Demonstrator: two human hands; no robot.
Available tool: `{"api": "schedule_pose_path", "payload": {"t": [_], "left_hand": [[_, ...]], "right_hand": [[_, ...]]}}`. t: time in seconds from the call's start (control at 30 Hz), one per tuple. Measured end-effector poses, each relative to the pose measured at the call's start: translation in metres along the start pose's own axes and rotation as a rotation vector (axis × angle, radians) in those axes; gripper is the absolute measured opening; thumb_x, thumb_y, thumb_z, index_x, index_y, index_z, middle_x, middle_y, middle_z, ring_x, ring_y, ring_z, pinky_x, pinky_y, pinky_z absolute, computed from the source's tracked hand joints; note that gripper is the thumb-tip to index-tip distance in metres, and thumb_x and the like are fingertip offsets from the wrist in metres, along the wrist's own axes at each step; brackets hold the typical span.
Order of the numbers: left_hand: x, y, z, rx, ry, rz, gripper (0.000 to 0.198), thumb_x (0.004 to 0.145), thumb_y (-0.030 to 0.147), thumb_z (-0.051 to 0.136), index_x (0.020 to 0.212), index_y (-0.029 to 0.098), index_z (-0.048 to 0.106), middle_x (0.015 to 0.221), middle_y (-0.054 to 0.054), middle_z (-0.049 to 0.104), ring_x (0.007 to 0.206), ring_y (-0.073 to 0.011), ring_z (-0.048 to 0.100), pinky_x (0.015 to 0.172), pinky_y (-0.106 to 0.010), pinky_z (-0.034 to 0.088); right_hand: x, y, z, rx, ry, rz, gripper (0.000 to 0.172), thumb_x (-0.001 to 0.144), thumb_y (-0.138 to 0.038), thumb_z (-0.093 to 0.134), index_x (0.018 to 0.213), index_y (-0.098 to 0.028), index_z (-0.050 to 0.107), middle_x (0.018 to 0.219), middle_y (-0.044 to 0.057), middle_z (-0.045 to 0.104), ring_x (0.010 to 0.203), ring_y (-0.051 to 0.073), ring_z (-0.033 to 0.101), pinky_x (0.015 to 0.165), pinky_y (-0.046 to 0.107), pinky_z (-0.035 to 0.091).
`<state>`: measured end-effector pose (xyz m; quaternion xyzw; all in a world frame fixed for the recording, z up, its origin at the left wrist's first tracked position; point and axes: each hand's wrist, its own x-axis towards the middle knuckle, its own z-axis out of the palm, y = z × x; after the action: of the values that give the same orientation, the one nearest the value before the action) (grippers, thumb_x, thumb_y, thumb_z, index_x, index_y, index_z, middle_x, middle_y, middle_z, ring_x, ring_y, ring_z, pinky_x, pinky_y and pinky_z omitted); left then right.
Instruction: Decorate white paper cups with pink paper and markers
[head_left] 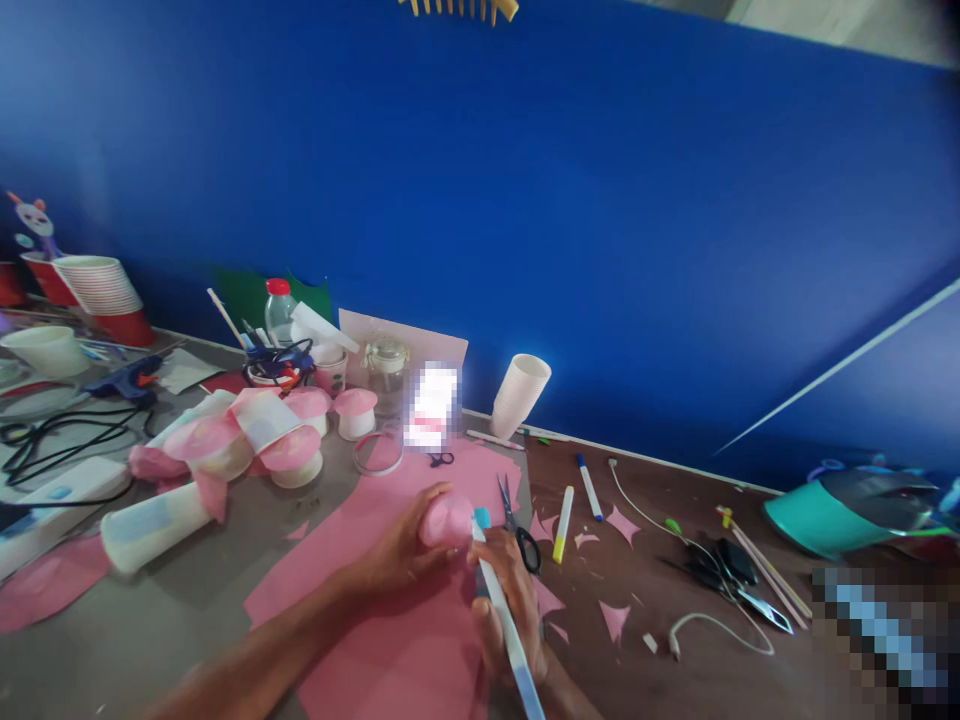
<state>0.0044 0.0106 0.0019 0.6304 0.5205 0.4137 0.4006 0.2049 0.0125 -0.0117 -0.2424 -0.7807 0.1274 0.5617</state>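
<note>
My left hand [412, 545] is closed around a rounded pink piece [446, 520], its fingertips along the edge. What the piece is made of cannot be told. In my right hand [506, 585] is a long white and pale-blue stick-shaped tool [502, 610], its upper end close to the pink piece. A small teal patch [482, 517] shows by that end. Both hands are over a large sheet of pink paper [390, 640]. Black-handled scissors [527, 548] lie just beyond my right hand.
Paper cups with pink paper caps [295, 455] crowd the left. A cup stack [517, 393] leans by the blue wall [600, 220]. Markers [563, 525], pink scraps [615, 620] and a white cable [720, 615] lie right. A glue gun [131, 378] lies far left; a jar [386, 370] stands behind.
</note>
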Motion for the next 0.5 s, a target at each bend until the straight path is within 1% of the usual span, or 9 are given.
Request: {"api": "schedule_pose_path", "payload": {"t": [0.07, 0.13, 0.23, 0.3, 0.4, 0.5], "left_hand": [[0.0007, -0.0018, 0.0002, 0.016, -0.005, 0.008, 0.087, 0.081, 0.061, 0.073, 0.15, 0.018, 0.041, 0.156, -0.019, 0.047, 0.145, -0.0401, 0.042, 0.121, -0.051, 0.038], [0.001, -0.0034, 0.0007, 0.018, 0.003, 0.021, 0.084, 0.081, 0.06, 0.073, 0.149, 0.02, 0.043, 0.154, -0.018, 0.05, 0.143, -0.0395, 0.045, 0.119, -0.051, 0.041], [0.0012, -0.0055, 0.0013, 0.008, 0.014, 0.049, 0.082, 0.081, 0.058, 0.073, 0.148, 0.02, 0.044, 0.152, -0.017, 0.052, 0.142, -0.0387, 0.046, 0.119, -0.05, 0.041], [0.0011, -0.0058, 0.001, -0.007, 0.007, 0.058, 0.081, 0.083, 0.058, 0.072, 0.147, 0.019, 0.044, 0.152, -0.018, 0.05, 0.144, -0.0385, 0.044, 0.12, -0.05, 0.039], [0.0009, -0.0044, -0.0008, -0.034, -0.019, 0.028, 0.078, 0.084, 0.056, 0.071, 0.148, 0.019, 0.044, 0.152, -0.017, 0.05, 0.141, -0.0375, 0.047, 0.118, -0.049, 0.042], [0.0011, -0.0024, -0.0027, -0.06, -0.014, 0.035, 0.072, 0.085, 0.051, 0.073, 0.146, 0.022, 0.047, 0.148, -0.015, 0.054, 0.136, -0.0356, 0.052, 0.115, -0.049, 0.046]], "right_hand": [[0.003, -0.001, -0.0007, 0.013, 0.008, -0.057, 0.044, 0.105, -0.048, 0.035, 0.133, -0.022, 0.057, 0.101, 0.009, 0.068, 0.1, 0.029, 0.066, 0.094, 0.051, 0.054], [0.0069, -0.0024, -0.0019, 0.013, -0.014, -0.084, 0.044, 0.105, -0.047, 0.035, 0.133, -0.023, 0.059, 0.098, 0.008, 0.067, 0.097, 0.028, 0.066, 0.093, 0.05, 0.052], [0.0107, -0.0039, -0.0036, 0.003, -0.039, -0.058, 0.041, 0.106, -0.044, 0.034, 0.132, -0.025, 0.06, 0.094, 0.007, 0.067, 0.095, 0.027, 0.064, 0.087, 0.046, 0.053], [0.0103, -0.0037, -0.0037, -0.024, -0.014, -0.018, 0.038, 0.107, -0.041, 0.034, 0.132, -0.025, 0.058, 0.096, 0.007, 0.066, 0.096, 0.027, 0.064, 0.085, 0.045, 0.054], [0.0072, -0.0017, -0.002, -0.09, 0.035, 0.031, 0.037, 0.106, -0.036, 0.038, 0.137, -0.022, 0.053, 0.105, 0.008, 0.067, 0.103, 0.026, 0.065, 0.09, 0.047, 0.056], [0.0056, 0.001, -0.0007, -0.149, 0.012, 0.03, 0.044, 0.105, -0.033, 0.041, 0.149, -0.024, 0.043, 0.127, 0.012, 0.065, 0.124, 0.029, 0.06, 0.102, 0.052, 0.053]]}}
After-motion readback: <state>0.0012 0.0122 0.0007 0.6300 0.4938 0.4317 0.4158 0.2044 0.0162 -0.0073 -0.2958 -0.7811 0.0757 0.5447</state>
